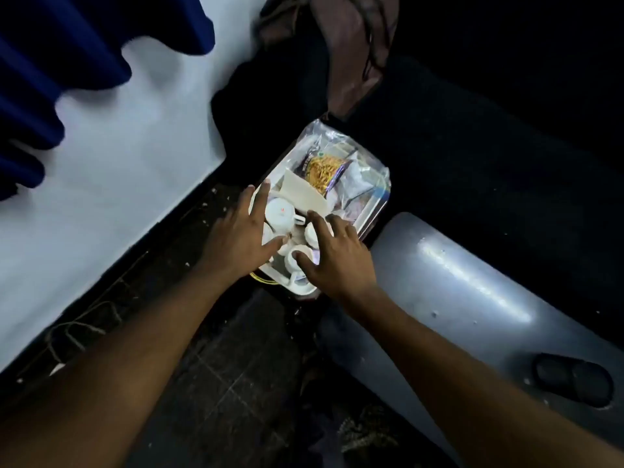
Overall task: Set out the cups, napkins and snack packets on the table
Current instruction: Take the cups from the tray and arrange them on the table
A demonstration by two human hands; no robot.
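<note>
Down on a dark floor beside a white wall (101, 184), a tray (374, 211) held white cups (280, 212), a napkin (304, 194) and snack packets (324, 173). Both hands hovered over the cups, left hand (236, 241) and right hand (334, 261) with fingers spread, gripping nothing. A grey curved panel (472, 298) crowded the tray's right side.

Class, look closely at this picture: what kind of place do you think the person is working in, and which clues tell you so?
Probably a dim, cramped corner of a home or storeroom. A tray of cups and snack packets sits low beside a white wall, with a blue curtain above and a dusty tiled floor below.
</note>
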